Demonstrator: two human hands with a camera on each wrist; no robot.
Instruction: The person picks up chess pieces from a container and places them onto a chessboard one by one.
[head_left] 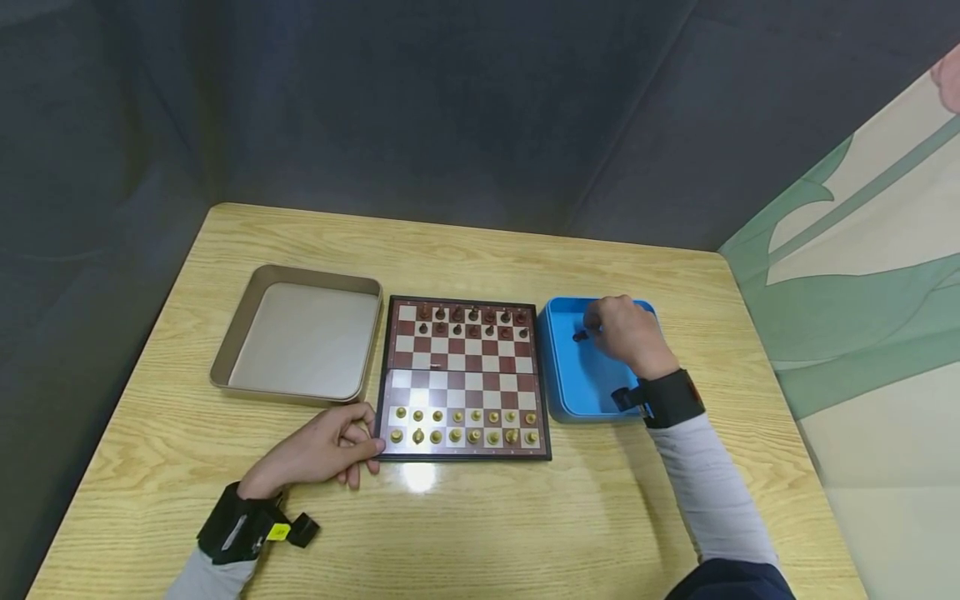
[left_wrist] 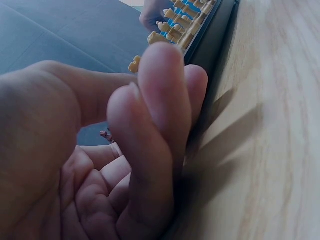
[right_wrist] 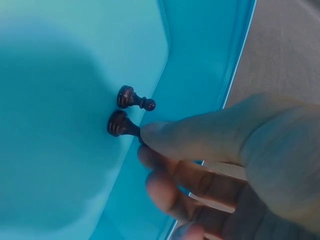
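Observation:
In the right wrist view my right hand (right_wrist: pixel 200 150) pinches a dark chess piece (right_wrist: pixel 120 124) by its upper part, its top hidden by the thumb and fingers. A dark pawn (right_wrist: pixel 134 98) lies beside it on the floor of the blue box (head_left: pixel 555 392). The head view places my right hand (head_left: pixel 626 333) over the far part of that box. My left hand (head_left: pixel 330 446) holds the near left corner of the chessboard (head_left: pixel 465 381), thumb on its frame and fingers curled at its side. Dark pieces (head_left: pixel 473 314) fill the far rows; gold pieces (head_left: pixel 455 435) stand on the near rows.
Left of the board sits a shallow beige tray (head_left: pixel 300 342) with a raised rim. The blue box stands close against the board's right side. All rest on a wooden table (head_left: pixel 480 533), with a dark curtain (head_left: pixel 420 117) behind it.

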